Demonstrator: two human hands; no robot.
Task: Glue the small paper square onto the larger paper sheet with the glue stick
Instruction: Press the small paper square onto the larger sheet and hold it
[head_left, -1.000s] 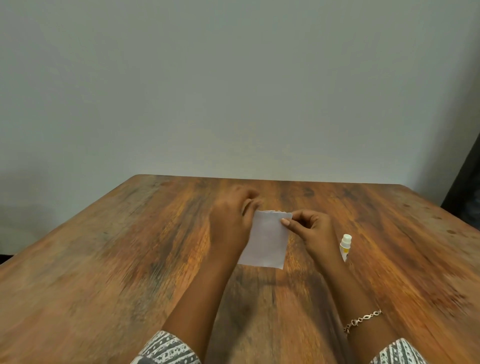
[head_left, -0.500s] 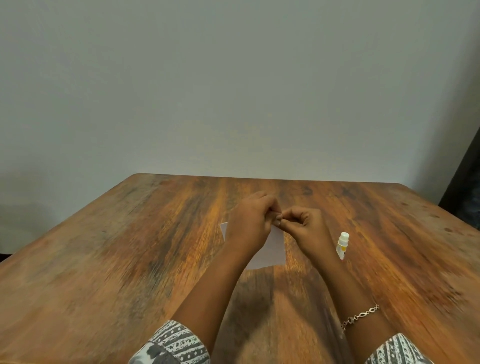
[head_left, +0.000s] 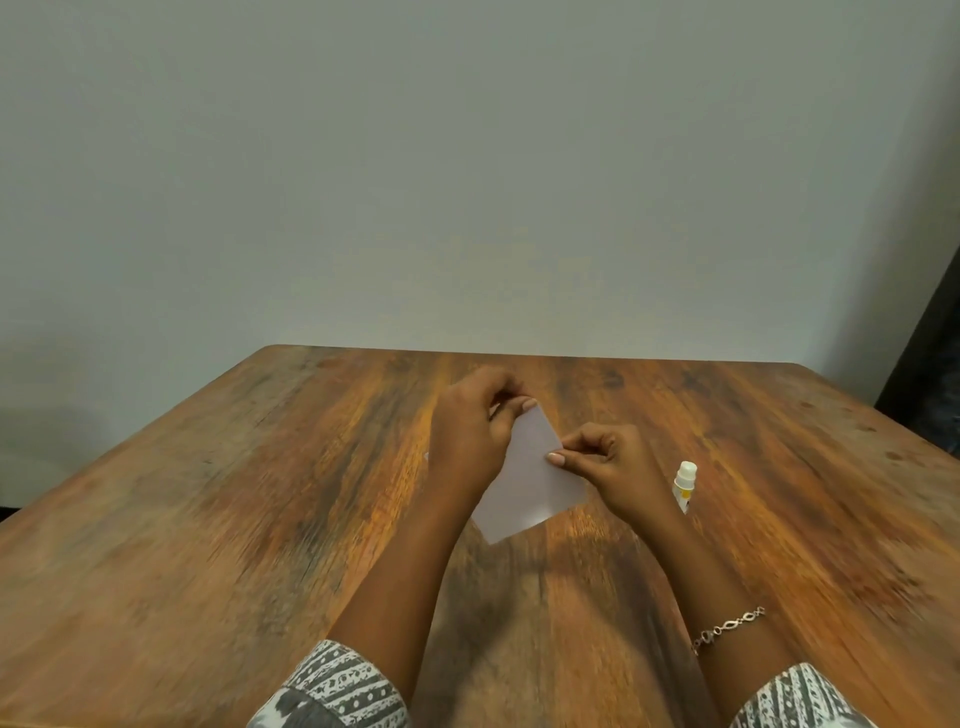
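Left hand (head_left: 470, 431) and right hand (head_left: 613, 467) pinching paper sheet (head_left: 530, 493), glue stick (head_left: 684, 486) beside right hand

Worn wooden table (head_left: 218, 519), plain grey-green wall (head_left: 467, 182), possibly dark curtain (head_left: 935, 374) right

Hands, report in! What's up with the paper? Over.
Pinching white paper sheet: left hand, right hand. Untouched: white glue stick on brown wooden table. Nothing blocking.
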